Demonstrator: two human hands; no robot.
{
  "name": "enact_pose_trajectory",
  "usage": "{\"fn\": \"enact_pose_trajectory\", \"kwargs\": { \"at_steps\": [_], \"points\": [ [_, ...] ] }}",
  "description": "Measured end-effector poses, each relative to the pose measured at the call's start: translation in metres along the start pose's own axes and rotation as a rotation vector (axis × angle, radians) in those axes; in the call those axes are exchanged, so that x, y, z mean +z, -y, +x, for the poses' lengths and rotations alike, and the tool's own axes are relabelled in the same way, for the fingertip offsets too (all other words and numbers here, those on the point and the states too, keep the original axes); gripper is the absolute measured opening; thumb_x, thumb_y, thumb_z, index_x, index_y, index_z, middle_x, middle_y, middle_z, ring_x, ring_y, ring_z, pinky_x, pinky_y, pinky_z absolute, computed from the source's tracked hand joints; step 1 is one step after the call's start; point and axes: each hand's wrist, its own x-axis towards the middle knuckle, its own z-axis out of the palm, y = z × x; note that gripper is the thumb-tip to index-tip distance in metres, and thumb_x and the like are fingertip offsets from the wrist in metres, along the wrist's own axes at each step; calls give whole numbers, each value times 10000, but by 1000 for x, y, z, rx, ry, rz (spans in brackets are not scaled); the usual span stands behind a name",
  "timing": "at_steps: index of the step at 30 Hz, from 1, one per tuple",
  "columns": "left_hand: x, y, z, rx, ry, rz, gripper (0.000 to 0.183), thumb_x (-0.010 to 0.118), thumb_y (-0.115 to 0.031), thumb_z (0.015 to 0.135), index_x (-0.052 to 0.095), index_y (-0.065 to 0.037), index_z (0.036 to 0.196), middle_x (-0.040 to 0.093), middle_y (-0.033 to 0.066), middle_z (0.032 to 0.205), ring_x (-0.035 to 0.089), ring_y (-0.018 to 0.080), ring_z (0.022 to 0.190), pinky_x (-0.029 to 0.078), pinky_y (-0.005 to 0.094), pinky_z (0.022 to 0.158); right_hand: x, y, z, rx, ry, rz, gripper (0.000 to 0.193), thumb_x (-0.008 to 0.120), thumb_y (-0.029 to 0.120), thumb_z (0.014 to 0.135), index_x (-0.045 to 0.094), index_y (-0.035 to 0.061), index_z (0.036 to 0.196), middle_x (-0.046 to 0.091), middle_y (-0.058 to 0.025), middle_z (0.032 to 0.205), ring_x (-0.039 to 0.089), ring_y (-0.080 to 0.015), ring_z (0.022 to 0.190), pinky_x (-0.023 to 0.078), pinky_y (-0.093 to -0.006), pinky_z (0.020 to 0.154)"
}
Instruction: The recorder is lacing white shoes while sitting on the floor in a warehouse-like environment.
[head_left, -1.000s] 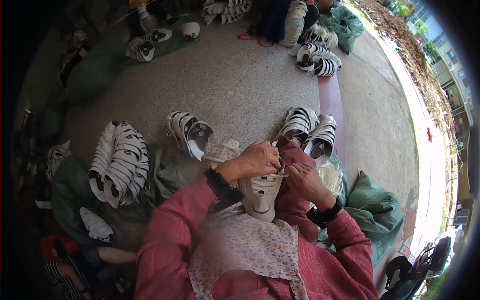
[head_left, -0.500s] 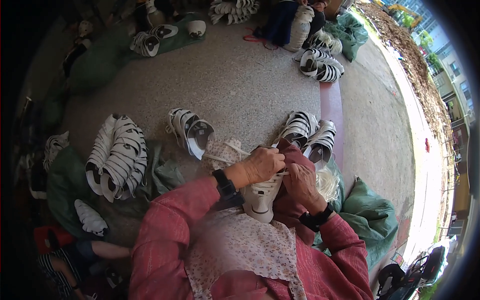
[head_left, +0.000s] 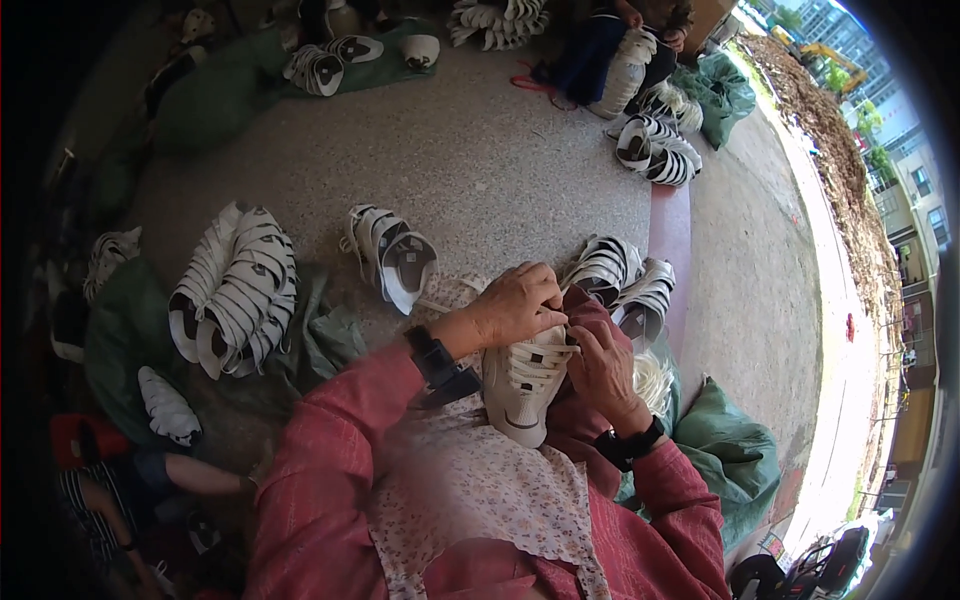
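A cream shoe upper [head_left: 517, 403] sits on my lap, toe toward me, with pale laces crossing its front. My left hand [head_left: 512, 305] bends over its far end, fingers and thumb closed at the eyelet edge; what lies under the fingertips is partly hidden. Against the right edge of the upper, my right hand [head_left: 602, 372] pinches a shoelace [head_left: 558, 349] between thumb and fingers. The two hands' fingertips are close together. A patterned apron [head_left: 480, 490] covers my lap beneath the shoe.
Nested shoe uppers stand left [head_left: 235, 295], ahead [head_left: 390, 255] and right [head_left: 640, 290]. A bundle of white laces [head_left: 652, 383] lies beside my right wrist, near a green sack [head_left: 728, 450]. Another person's hands [head_left: 672, 38] work on a shoe at the far right; another person's arm [head_left: 205, 473] shows lower left.
My left hand has lifted slightly and its fingers have shifted up along the shoe's far end. My right hand stays at the right eyelet edge. The whole view has shifted a little.
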Motion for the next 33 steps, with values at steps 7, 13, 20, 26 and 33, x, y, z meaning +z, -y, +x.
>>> {"fn": "enact_pose_trajectory", "kwargs": {
  "at_steps": [7,13,20,26,33],
  "points": [
    [-42,-19,-88,-1071,121,-806,355,568,-402,1002,621,-64,1097,637,71,814,562,141,534,462,295,514,-7,-15,5,190,184,472,212,608,63,746,633,28,954,555,-83,972,597,-225,777,477,-297,698],
    [-32,-35,-106,-1046,-98,-1805,446,534,-364,1026,460,-54,1338,600,18,809,544,109,598,446,218,509,-13,-24,15,394,255,688,221,582,92,799,619,-16,989,545,-21,1016,521,-99,838,430,-238,716],
    [-58,-17,-85,-743,-461,-1738,291,544,-266,1031,579,-44,1217,593,-6,801,567,94,615,467,228,523,-26,-14,17,436,282,696,180,580,68,865,636,-9,1018,564,-27,1005,537,-104,847,435,-240,720],
    [-122,-47,-78,-476,-459,-1259,326,509,-288,1046,606,-8,1181,556,-7,735,526,62,558,448,220,471,-27,-9,18,238,372,496,168,683,88,864,679,27,1021,594,-25,1022,561,-113,882,449,-251,744],
    [-145,-58,-105,-442,-495,-870,366,508,-295,1046,635,31,1154,484,-12,664,486,74,526,418,224,474,-14,-14,28,408,389,537,110,699,110,880,682,13,929,608,-6,837,561,-92,779,467,-258,689]
  ]
}}
